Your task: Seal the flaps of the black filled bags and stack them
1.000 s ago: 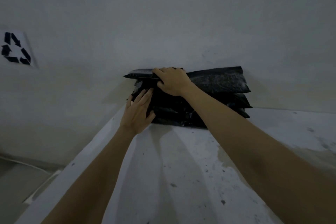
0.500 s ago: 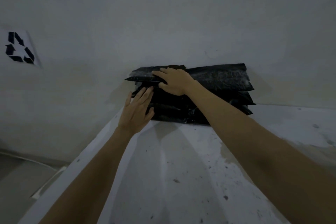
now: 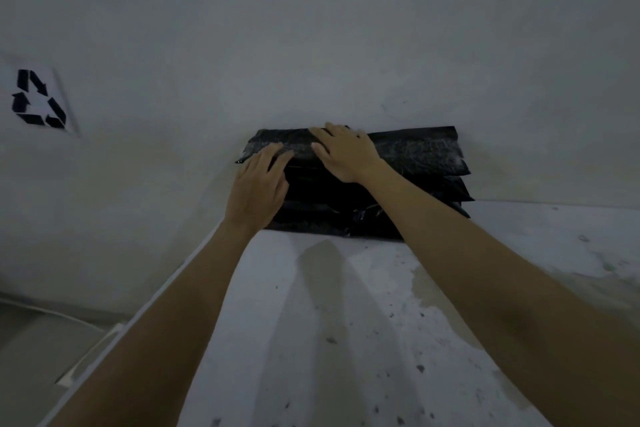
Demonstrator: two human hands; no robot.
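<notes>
A stack of black bags (image 3: 408, 184) sits at the far end of the tabletop (image 3: 346, 340), pushed up against the wall (image 3: 311, 45), several deep w/ edges roughly lined up. Top bag (image 3: 415, 152) lies flat on the pile. Right hand (image 3: 346, 152) rests on it, palm down, fingers spread and mostly straight, pressing rather than gripping anything. Left hand (image 3: 258, 185) is at the stack's left end, fingers straight and close together, tips on the top bag's left edge; nothing pinched in that grip either.

Looks like the squaring-up step: top bag being settled and aligned. To do it well, I'd say keep the right palm's weight even so the slick film doesn't slide, and nudge w/ the left fingertips till the left edges sit flush. Whether the flap is fully sealed, can't tell, too dark. Risk, imo: a push too hard shifts the lower bags too.

Recycling sign (image 3: 38, 99) on the wall at left, well apart.
</notes>
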